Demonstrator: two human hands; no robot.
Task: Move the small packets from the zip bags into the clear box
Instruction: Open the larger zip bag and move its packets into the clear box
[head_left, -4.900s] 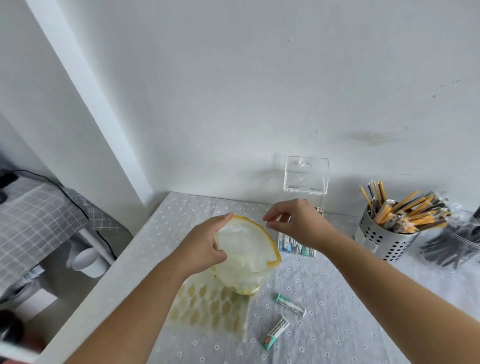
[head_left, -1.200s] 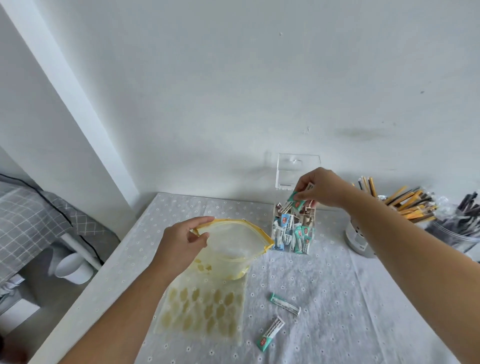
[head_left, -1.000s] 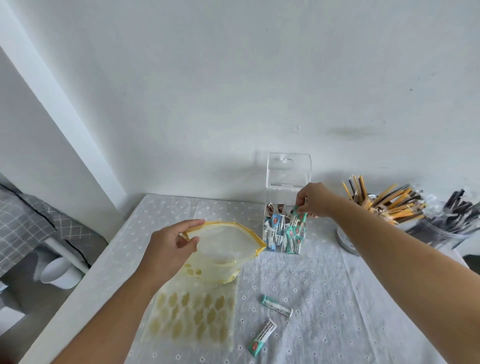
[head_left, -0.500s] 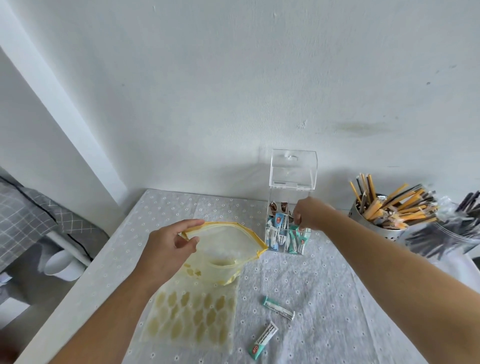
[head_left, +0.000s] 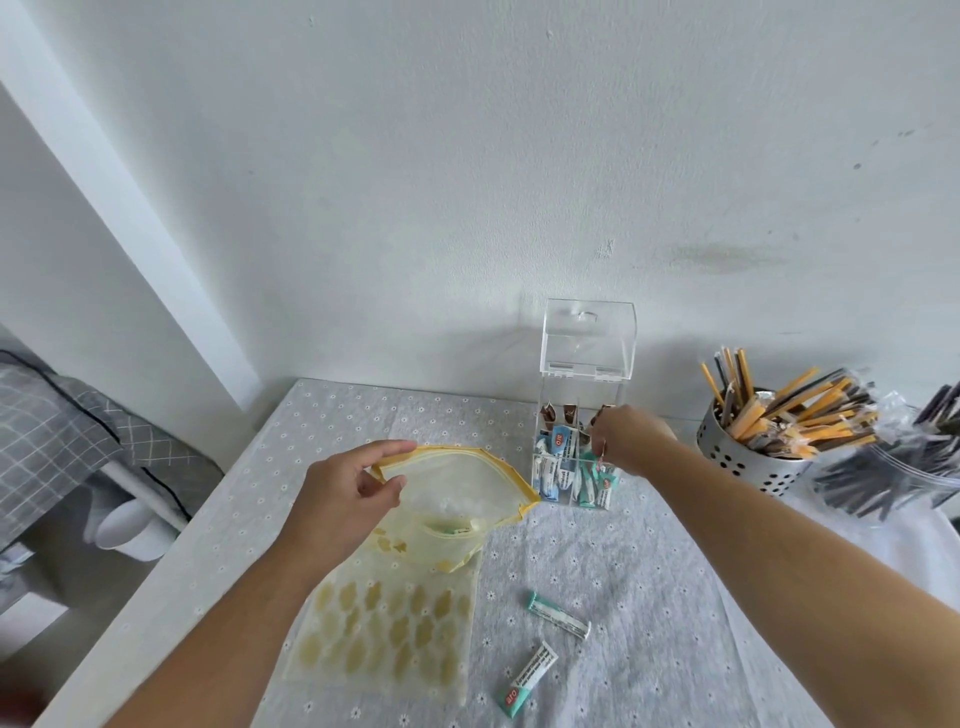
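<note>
At the clear box (head_left: 587, 343), front-right cell: your right grip (head_left: 623, 441) sits on the teal packets (head_left: 592, 480), fingers curled; can't tell if it pinches one.
Left grip (head_left: 343, 488) pinches the yellow rim of the zip bag (head_left: 467, 483), mouth held open beside the box, one packet (head_left: 449, 529) inside. Box lid up: brown packets (head_left: 550, 415) rear, blue packets (head_left: 558, 447) front-left, teal front-right. Two loose packets (head_left: 558, 614) lie on the surface (head_left: 649, 597) near you.

Left hand (head_left: 353, 483) pinching zip bag (head_left: 462, 483) rim; right hand (head_left: 631, 441) outstretched, fingers curled down, grip unclear.
</note>
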